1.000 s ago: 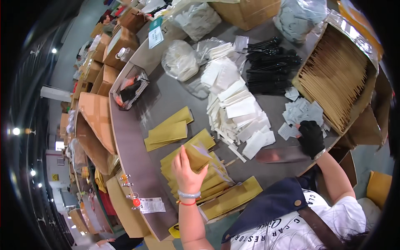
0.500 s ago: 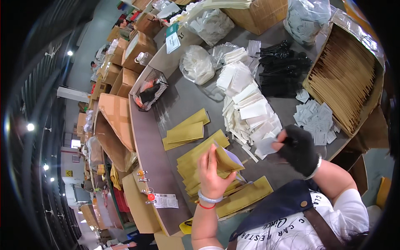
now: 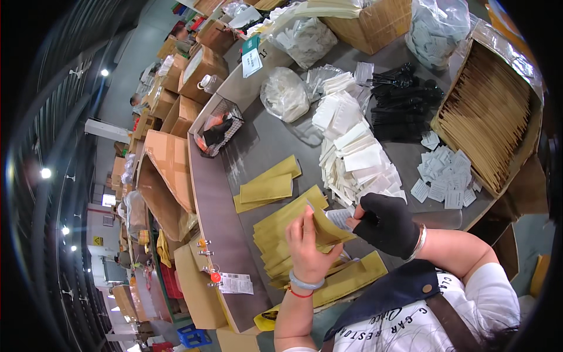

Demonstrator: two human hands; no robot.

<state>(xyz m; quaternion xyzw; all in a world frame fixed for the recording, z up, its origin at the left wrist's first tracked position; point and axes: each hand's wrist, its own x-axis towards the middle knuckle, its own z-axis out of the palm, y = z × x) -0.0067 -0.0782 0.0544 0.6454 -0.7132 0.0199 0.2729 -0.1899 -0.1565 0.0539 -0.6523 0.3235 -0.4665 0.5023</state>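
Note:
My left hand (image 3: 309, 253) grips a yellow-brown paper sleeve (image 3: 329, 233), its mouth spread apart toward the right. In a black fingerless glove, my right hand (image 3: 387, 227) pinches a small white printed slip (image 3: 338, 218) at the sleeve's mouth; how far the slip reaches inside is hidden. Below and left of my left hand lie overlapping yellow-brown sleeves (image 3: 271, 242), with a smaller pair of sleeves (image 3: 267, 189) farther away. Beyond my right hand runs a long pile of white folded paper pieces (image 3: 359, 154). Loose printed slips (image 3: 447, 174) are heaped to its right.
Black plastic utensils (image 3: 402, 108) lie at the far right, beside an open carton (image 3: 509, 183) packed with brown sleeves. Clear bags (image 3: 285, 94) stand at the back. A wire basket (image 3: 220, 129) sits against the left board (image 3: 205, 176). Cartons and people are beyond it.
My right hand has moved left from beside the white pile to the sleeve, bringing the slip to its mouth. My left hand still holds the sleeve; the view has shifted slightly.

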